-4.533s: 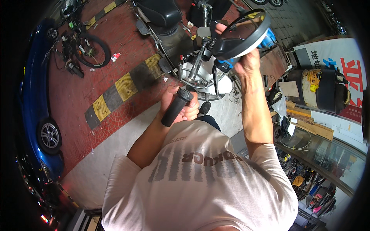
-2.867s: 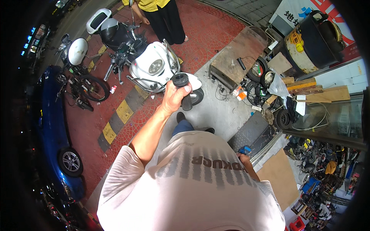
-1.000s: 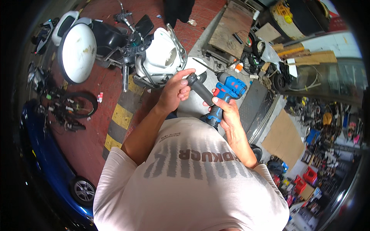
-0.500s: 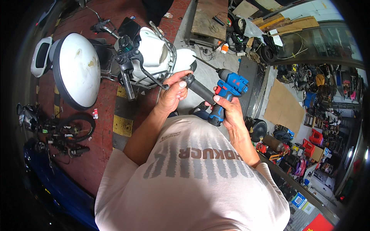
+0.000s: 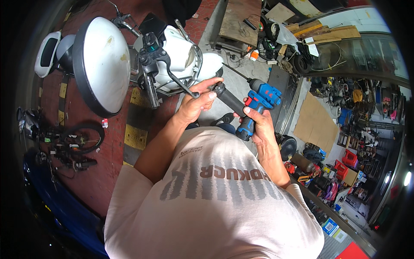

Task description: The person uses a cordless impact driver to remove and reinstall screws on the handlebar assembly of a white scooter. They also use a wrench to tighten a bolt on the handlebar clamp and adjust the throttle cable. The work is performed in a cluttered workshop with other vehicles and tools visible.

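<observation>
My right hand point(image 5: 261, 125) is closed round the handle of a blue and black cordless drill point(image 5: 264, 96), whose long thin bit points up and left. The same hand also holds the lower end of a black handlebar grip point(image 5: 233, 101), slanting across in front of me. At its flanged upper end is my left hand point(image 5: 195, 105), forefinger stretched along the collar and thumb bent close by. Whatever lies between those fingertips is too small to make out. The ball end of a scooter's brake lever point(image 5: 174, 77) overlaps my left hand in the picture.
Ahead and to the left stands a white scooter point(image 5: 174, 56) with a large round white mirror point(image 5: 103, 60). A wooden workbench point(image 5: 240, 21) is at the far side. Tools and parts crowd shelves on the right. A bicycle wheel point(image 5: 84, 139) and blue car point(image 5: 60, 207) are at left.
The view has shifted slightly, so the scooter and mirror sit further right. Both hands keep nearly the same hold on the drill and grip.
</observation>
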A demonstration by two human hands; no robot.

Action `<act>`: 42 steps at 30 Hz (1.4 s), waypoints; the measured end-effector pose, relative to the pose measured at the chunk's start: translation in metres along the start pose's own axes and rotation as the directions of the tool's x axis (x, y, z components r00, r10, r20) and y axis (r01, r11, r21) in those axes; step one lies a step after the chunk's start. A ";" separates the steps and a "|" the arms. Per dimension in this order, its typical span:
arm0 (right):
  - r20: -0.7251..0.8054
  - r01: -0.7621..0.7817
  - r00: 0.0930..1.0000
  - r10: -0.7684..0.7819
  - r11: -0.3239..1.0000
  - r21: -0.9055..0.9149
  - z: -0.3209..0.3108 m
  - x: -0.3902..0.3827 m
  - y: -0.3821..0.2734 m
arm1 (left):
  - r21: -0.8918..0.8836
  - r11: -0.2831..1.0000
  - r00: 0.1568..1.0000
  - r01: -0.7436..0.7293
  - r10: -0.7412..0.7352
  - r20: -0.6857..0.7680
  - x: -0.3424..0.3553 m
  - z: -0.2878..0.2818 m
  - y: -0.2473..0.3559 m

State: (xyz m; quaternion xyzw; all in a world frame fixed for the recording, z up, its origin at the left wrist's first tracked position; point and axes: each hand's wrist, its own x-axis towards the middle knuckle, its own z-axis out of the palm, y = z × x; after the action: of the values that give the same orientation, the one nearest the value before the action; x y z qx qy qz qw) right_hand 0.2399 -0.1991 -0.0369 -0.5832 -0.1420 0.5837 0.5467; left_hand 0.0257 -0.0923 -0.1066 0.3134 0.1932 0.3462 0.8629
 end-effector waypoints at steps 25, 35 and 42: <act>-0.024 0.011 1.000 -0.010 1.000 0.027 -0.017 0.008 -0.005 | 0.095 0.995 1.000 -0.011 0.013 -0.025 0.010 0.002 -0.007; -0.059 0.029 0.998 -0.029 1.000 0.007 -0.038 0.010 -0.016 | 0.246 0.964 0.992 -0.097 0.074 0.103 0.017 -0.006 -0.002; -0.066 0.010 0.998 -0.010 1.000 0.004 -0.041 0.009 -0.014 | 0.382 0.920 0.995 -0.084 0.055 0.085 0.021 0.004 -0.011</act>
State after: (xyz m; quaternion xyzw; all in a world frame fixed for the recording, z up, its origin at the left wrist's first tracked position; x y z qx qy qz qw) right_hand 0.2837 -0.2063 -0.0421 -0.6002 -0.1256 0.5618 0.5553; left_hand 0.0476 -0.0854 -0.1133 0.4957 0.2148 0.3204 0.7781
